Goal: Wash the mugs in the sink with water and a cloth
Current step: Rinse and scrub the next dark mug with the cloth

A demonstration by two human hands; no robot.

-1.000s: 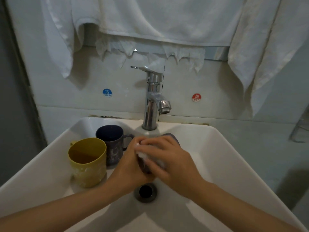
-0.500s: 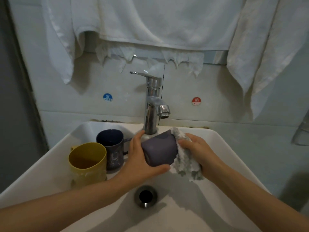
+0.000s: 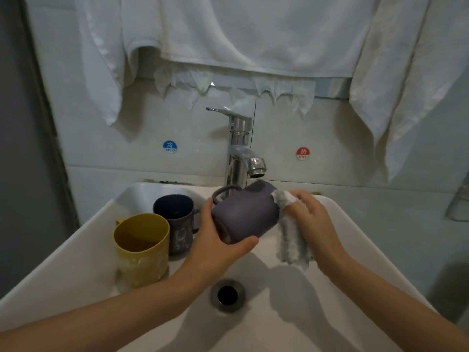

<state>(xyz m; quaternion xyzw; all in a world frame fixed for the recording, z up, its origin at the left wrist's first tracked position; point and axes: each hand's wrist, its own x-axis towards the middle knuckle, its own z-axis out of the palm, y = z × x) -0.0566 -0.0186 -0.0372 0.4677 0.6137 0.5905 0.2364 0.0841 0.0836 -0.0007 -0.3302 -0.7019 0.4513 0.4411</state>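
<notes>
My left hand grips a grey-purple mug, held on its side above the white sink, handle up and mouth toward the right. My right hand holds a grey-white cloth against the mug's mouth, some fingers wrapped in it. A yellow mug and a dark blue mug stand upright in the sink's left part.
The chrome tap stands right behind the held mug, no water running from it. The drain lies below my hands. White towels hang on the wall above. Cold and hot stickers flank the tap.
Both hands were low over the drain around the mug. The mug has been lifted and turned on its side, its handle now up, and the cloth moved to its mouth.
</notes>
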